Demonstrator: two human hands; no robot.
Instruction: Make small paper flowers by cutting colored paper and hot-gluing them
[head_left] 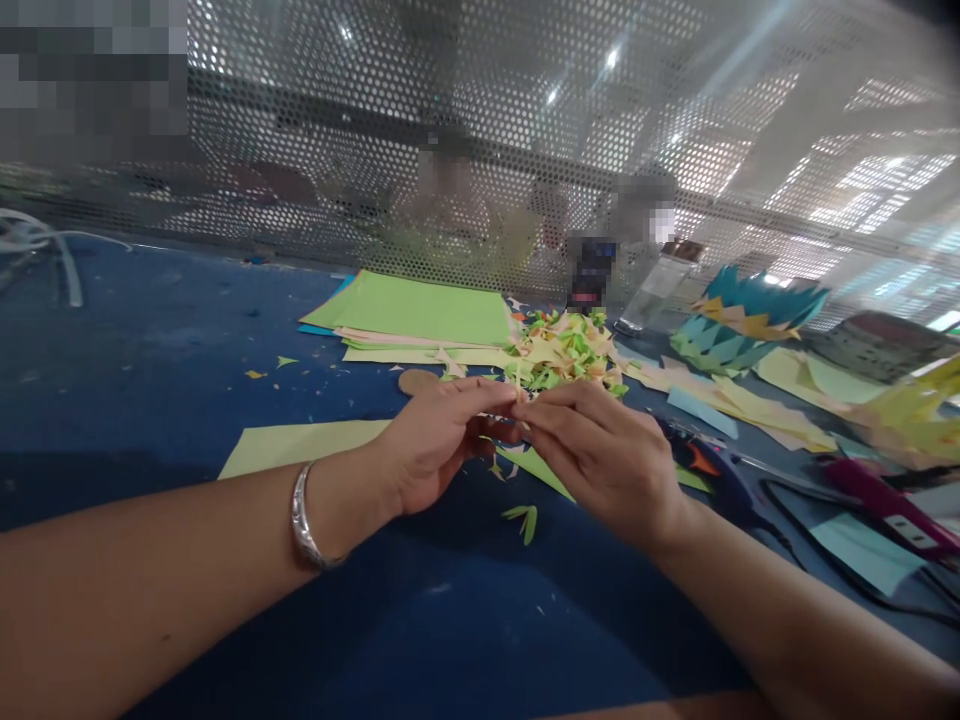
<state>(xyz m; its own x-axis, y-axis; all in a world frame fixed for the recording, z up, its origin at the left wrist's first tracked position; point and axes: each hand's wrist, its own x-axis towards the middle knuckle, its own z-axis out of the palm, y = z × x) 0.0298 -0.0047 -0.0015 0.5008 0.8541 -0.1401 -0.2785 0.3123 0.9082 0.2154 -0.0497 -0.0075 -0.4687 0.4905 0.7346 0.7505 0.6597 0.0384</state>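
My left hand [442, 435] and my right hand [607, 450] meet at the fingertips over the middle of the table. Between them they pinch a small pale yellow paper strip [518, 378], mostly covered by the fingers. A silver bangle [301, 515] circles my left wrist. Just behind the fingers rises a heap of cut green, yellow and peach paper pieces [566, 348]. Below the hands lies a small folded green paper piece [523, 520]. A pale green sheet [300, 447] extends from under my left wrist.
Behind my left hand is a stack of coloured paper [431, 308]. At right are a glue gun [716, 470], a magenta power strip [885, 505] with black cords, a teal paper crown-like piece [750, 320] and a clear bottle [660, 285]. A perforated metal panel [337, 130] borders the blue table [187, 350].
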